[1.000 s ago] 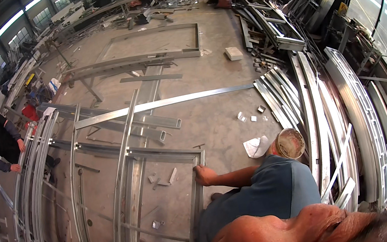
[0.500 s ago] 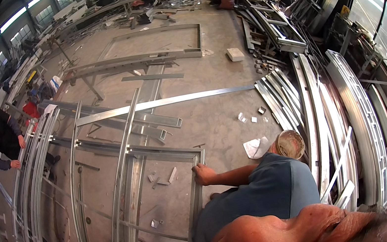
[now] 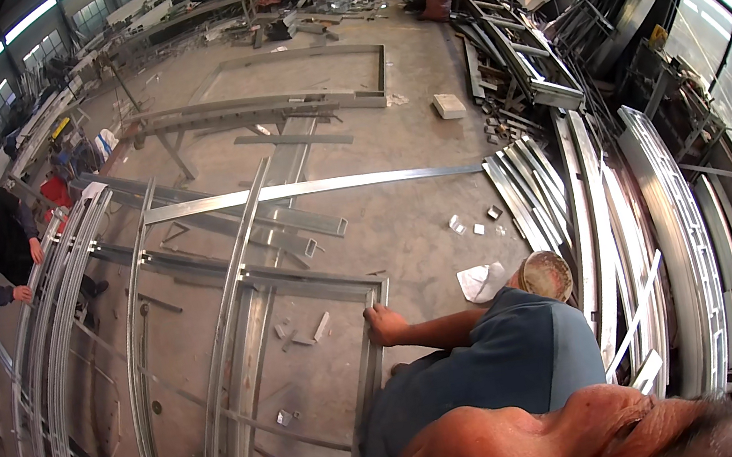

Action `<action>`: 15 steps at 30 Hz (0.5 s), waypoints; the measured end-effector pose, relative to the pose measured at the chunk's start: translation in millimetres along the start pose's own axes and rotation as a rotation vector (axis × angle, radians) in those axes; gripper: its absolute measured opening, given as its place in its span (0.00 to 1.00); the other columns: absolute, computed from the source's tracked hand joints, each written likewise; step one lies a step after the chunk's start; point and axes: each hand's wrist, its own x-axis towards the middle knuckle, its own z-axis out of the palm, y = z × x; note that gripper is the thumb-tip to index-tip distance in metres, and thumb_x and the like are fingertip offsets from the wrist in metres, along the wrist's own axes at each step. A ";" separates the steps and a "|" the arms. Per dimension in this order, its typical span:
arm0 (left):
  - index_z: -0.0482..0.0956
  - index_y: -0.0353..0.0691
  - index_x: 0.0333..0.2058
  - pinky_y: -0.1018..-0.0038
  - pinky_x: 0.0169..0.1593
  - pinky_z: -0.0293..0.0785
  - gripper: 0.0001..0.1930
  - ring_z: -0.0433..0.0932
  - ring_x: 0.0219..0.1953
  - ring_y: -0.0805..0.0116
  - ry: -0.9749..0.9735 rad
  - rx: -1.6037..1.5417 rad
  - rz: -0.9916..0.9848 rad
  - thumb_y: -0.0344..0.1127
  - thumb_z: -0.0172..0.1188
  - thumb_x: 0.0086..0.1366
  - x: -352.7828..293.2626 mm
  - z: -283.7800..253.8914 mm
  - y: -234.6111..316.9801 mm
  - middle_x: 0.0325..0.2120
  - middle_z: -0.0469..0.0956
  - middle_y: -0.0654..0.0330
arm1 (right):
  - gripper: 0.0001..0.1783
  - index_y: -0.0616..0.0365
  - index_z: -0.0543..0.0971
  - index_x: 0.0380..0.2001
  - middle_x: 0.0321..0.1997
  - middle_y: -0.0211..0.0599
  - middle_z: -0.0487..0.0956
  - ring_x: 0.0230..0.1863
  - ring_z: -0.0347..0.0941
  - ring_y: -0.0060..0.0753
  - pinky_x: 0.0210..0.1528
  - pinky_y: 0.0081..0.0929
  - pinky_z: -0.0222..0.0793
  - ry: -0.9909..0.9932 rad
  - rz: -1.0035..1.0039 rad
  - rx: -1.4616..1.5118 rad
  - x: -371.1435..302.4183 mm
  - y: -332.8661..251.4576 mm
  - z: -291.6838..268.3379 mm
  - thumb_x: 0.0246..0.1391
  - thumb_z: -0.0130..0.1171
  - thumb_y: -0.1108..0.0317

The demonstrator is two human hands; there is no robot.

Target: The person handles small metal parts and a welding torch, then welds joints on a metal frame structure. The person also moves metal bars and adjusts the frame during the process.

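Note:
From the right, my right arm reaches across in front of blue clothing. My right hand is closed around the side rail of a grey metal frame, just below its corner. That frame's top rail runs left from the corner, passing close to a long upright metal profile. Beyond it, a flat shiny metal strip lies crosswise over the long profiles. My left hand is not in view.
At far left another person has both hands on a row of long profiles. Right of my arm stands a bucket beside white paper. Stacked metal profiles line the right side. Small offcuts lie on the floor.
The whole view has tilted slightly. My right hand keeps its hold on the frame at the same spot. The other person's hands stay on the profiles.

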 end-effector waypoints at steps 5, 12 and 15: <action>0.76 0.44 0.49 0.58 0.44 0.73 0.16 0.75 0.43 0.59 -0.002 -0.025 -0.025 0.45 0.52 0.69 1.3 -0.2 -0.2 0.45 0.76 0.59 | 0.25 0.57 0.75 0.54 0.51 0.55 0.78 0.56 0.75 0.58 0.57 0.49 0.72 -0.205 0.016 0.004 24.6 0.1 -21.9 0.53 0.57 0.60; 0.77 0.44 0.48 0.58 0.44 0.73 0.16 0.75 0.42 0.60 0.012 -0.069 -0.102 0.46 0.52 0.70 5.4 7.0 12.7 0.44 0.77 0.60 | 0.27 0.62 0.77 0.53 0.48 0.51 0.82 0.52 0.78 0.54 0.54 0.45 0.74 0.028 -0.110 0.149 115.8 -13.3 -101.1 0.52 0.58 0.59; 0.77 0.44 0.48 0.59 0.43 0.73 0.16 0.75 0.42 0.60 0.049 -0.093 -0.178 0.46 0.52 0.70 7.0 14.0 22.8 0.44 0.77 0.60 | 0.27 0.65 0.76 0.53 0.50 0.55 0.81 0.53 0.78 0.56 0.55 0.46 0.73 0.076 -0.110 0.132 183.4 -21.0 -129.8 0.51 0.56 0.61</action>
